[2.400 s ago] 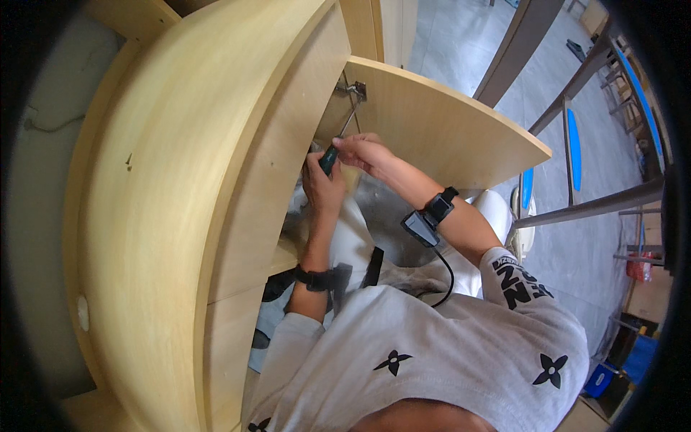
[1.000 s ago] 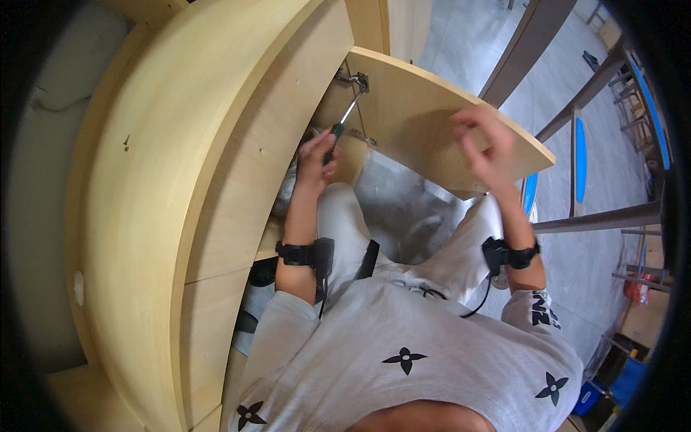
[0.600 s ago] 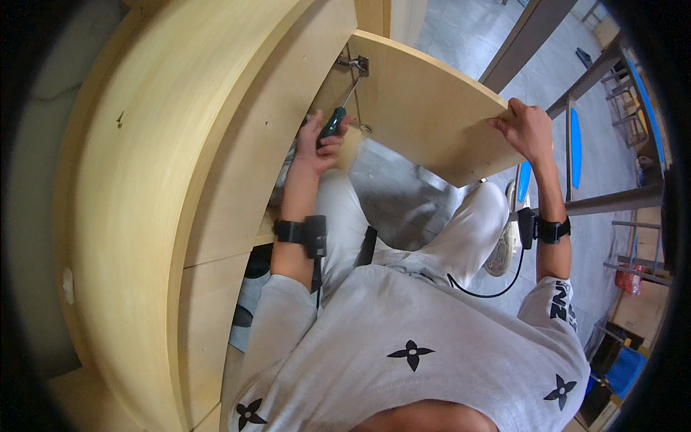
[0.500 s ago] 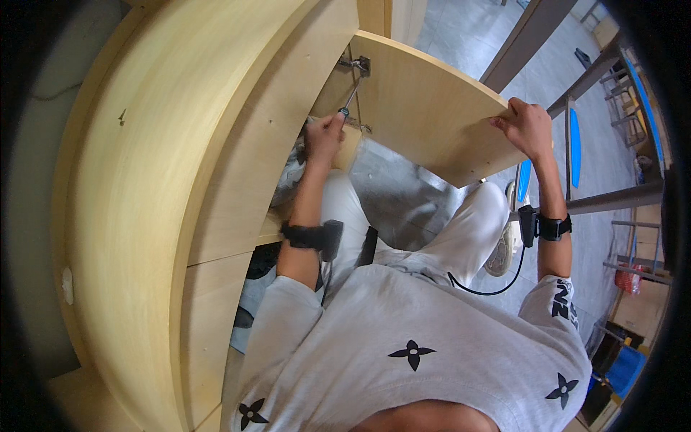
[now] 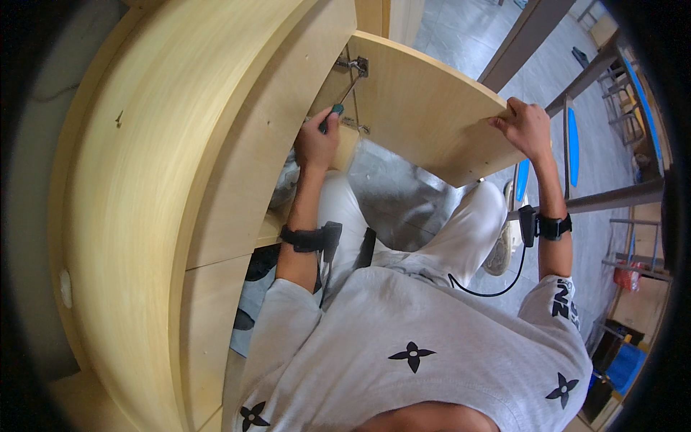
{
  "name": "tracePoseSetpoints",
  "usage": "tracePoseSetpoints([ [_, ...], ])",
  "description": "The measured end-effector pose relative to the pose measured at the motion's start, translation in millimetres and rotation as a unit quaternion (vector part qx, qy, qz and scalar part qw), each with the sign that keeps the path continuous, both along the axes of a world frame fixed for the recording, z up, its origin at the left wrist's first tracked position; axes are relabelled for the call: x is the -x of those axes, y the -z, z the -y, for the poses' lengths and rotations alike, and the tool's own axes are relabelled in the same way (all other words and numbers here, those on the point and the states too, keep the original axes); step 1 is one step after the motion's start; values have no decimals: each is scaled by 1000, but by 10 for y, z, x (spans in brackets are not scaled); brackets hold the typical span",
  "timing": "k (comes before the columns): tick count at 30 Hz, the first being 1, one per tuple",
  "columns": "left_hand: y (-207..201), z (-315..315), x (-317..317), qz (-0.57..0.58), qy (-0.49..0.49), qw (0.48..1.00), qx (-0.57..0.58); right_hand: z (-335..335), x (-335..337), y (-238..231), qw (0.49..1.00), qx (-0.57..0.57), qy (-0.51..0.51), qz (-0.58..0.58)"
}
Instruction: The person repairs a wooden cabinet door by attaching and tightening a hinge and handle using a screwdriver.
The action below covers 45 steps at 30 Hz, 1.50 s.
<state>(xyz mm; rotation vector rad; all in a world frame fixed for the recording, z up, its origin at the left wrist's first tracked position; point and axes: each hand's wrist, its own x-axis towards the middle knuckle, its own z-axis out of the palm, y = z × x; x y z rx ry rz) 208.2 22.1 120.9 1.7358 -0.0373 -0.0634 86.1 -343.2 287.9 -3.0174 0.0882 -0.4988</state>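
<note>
My left hand (image 5: 317, 144) is closed round the green handle of a screwdriver (image 5: 335, 110). Its thin shaft slants up to a metal hinge (image 5: 362, 67) near the top of the swung-out cabinet door (image 5: 425, 101); whether the tip sits in a screw is too small to tell. Lower down on the same door is a second hinge (image 5: 364, 129). My right hand (image 5: 527, 129) grips the outer edge of this pale wooden door, thumb on its inner face and fingers over the rim.
To the left stands the pale wooden cabinet (image 5: 237, 187) with its curved top edge. Grey metal frame bars (image 5: 529, 43) and blue-edged furniture (image 5: 573, 147) are at the right, over a grey tiled floor (image 5: 453, 36). A red bag (image 5: 627, 276) lies farther right.
My left hand has turned and shifted slightly on the screwdriver handle, so more of the green grip shows. The right hand and the door hold nearly still.
</note>
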Motion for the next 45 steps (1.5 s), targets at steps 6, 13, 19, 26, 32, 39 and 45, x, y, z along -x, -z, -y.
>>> tracePoseSetpoints([
  [6,-453,110,157,-169,45,934,311,100,65,24,999,10,30,-26],
  [13,-266,122,204,147,5,984,-105,40,59,-19,1000,0,20,-13],
  [19,-322,72,140,197,69,975,-81,93,79,26,1000,16,21,-16],
  [26,-113,-201,-40,-398,195,727,524,35,81,-13,1000,20,22,-8],
  [32,-98,32,114,45,94,986,130,64,75,-30,1000,18,7,-1],
  [39,-339,113,236,-178,47,962,202,99,83,15,1000,8,3,-11],
  [45,-423,104,244,-161,41,982,93,82,100,-4,1000,15,0,-11],
])
